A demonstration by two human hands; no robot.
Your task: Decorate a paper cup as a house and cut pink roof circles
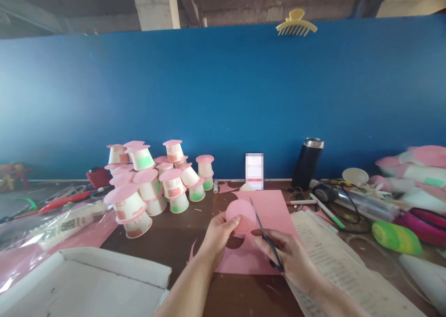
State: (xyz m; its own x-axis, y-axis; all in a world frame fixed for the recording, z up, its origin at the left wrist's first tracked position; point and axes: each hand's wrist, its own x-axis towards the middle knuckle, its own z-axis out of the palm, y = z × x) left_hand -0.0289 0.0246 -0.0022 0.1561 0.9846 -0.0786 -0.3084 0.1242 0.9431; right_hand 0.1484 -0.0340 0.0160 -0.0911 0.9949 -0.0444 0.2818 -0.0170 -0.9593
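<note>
My left hand pinches a round pink paper disc, thumb on its lower edge. My right hand is closed round the handles of black scissors, whose blades point up and touch the disc's right side. Both hands hover over a pink paper sheet lying on the brown table; a curved hole shows in the sheet just under the disc.
A pile of paper-cup houses with pink roofs stands at the left. A white box sits front left. Printed sheets, a black flask, pens, cables and a green-yellow object crowd the right. A blue partition backs the table.
</note>
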